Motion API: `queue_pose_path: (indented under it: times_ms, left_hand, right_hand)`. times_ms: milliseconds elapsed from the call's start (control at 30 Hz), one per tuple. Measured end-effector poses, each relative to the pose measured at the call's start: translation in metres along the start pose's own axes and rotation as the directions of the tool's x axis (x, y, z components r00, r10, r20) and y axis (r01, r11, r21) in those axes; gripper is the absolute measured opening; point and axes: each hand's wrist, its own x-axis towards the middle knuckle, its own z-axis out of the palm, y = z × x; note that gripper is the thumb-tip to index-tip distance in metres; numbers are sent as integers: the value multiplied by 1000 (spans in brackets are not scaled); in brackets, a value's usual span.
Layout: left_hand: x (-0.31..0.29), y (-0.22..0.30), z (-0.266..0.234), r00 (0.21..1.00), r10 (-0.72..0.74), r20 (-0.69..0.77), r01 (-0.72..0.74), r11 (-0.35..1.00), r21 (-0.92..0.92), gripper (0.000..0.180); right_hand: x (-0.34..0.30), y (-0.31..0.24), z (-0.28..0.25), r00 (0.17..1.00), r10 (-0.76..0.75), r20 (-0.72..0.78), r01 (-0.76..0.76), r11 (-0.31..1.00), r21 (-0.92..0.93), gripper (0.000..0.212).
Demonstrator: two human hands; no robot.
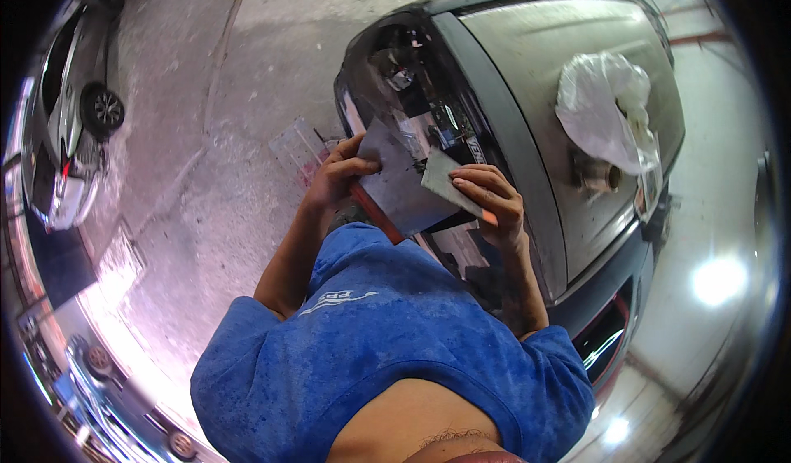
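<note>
Beside car | arms bent | left hand gripping sheet | right hand gripping pad

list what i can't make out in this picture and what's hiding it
Underside of the grey sheet in the left hand: head view, turned away from the camera.
Thumb of the right hand: head view, hidden behind its fingers and the pale flat piece.
Whatever is under the white plastic bag: head view, covered by the bag.
Silver car: head view, outer side lost at the dark lens rim.
</note>
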Motion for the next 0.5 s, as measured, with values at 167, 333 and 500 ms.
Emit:
queue_pose_path:
  times_ms: [167, 333, 500]
  left_hand:
    - [-7, -7, 28, 995, -24, 93, 16, 996, 82, 69]
    - [7, -29, 60, 977, -25, 211, -9, 987, 160, 43]
    - [25, -57, 91, 845, 31, 535, -34, 999, -6, 26]
  right_hand:
    - [-64, -18, -15, 862, 472, -184, -395, 854, 339, 22]
    - [-103, -29, -4, 618, 784, -52, -229, 243, 943, 32]
    - [-105, -13, 50, 668, 703, 246, -319, -29, 947, 37]
